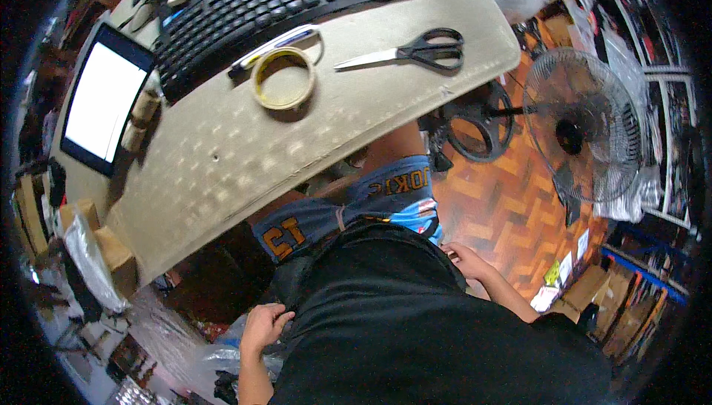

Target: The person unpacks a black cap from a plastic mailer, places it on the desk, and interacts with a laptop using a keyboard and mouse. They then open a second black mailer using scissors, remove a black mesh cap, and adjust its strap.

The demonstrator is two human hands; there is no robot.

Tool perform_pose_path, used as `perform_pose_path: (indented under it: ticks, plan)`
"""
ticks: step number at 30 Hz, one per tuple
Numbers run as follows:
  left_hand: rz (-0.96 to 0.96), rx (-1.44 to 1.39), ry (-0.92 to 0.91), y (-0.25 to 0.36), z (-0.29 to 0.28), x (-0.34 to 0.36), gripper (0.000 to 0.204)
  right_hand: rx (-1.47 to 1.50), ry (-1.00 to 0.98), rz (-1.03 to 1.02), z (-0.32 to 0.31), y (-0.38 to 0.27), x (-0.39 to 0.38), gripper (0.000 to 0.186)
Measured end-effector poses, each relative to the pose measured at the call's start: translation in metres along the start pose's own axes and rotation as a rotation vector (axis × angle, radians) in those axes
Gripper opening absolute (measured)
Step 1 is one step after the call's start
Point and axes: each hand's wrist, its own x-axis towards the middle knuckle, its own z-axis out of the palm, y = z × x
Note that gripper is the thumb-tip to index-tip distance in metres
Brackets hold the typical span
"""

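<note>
Both hands are low at my sides, off the desk. My left hand [265, 327] is beside the left edge of my black shirt [386, 308], thumb and fingers curled close together at the dark cloth; anything between them is hidden. On the other side, my right hand [469, 262] rests by the shirt's hem and the shorts [393, 186], its fingers bent in and partly hidden. On the desk [222, 175] lie a roll of tape [312, 87], black-handled scissors [415, 54] pointing left, and a pen [274, 49] beside the tape.
A black keyboard [274, 8] spans the desk's far side. At left stands a lit tablet-like screen [105, 101]. Right of the desk, a wire-caged fan [582, 127] stands on the parquet floor [486, 212]. Cardboard boxes [593, 297] sit lower right; clear plastic wrap [163, 331] lies lower left.
</note>
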Motion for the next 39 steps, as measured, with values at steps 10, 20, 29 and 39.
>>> perform_pose_path:
  ticks: [10,20,29,39]
  plan:
    - [-0.116,0.043,0.095,0.014,0.006,-0.012,0.032,-0.536,-0.127,-0.514,0.027,-0.128,0.088,0.024]
    - [-0.234,-0.061,0.166,0.01,0.023,-0.023,0.03,-0.872,-0.757,-0.254,0.12,-0.206,0.171,0.075]
    - [-0.104,-0.071,0.241,-0.001,0.027,-0.01,0.031,-0.422,-0.901,-0.22,0.149,-0.133,0.257,0.07]
    - [-0.172,-0.053,0.246,-0.011,0.001,-0.045,0.032,-0.39,-0.916,-0.094,0.128,-0.323,0.151,0.089]
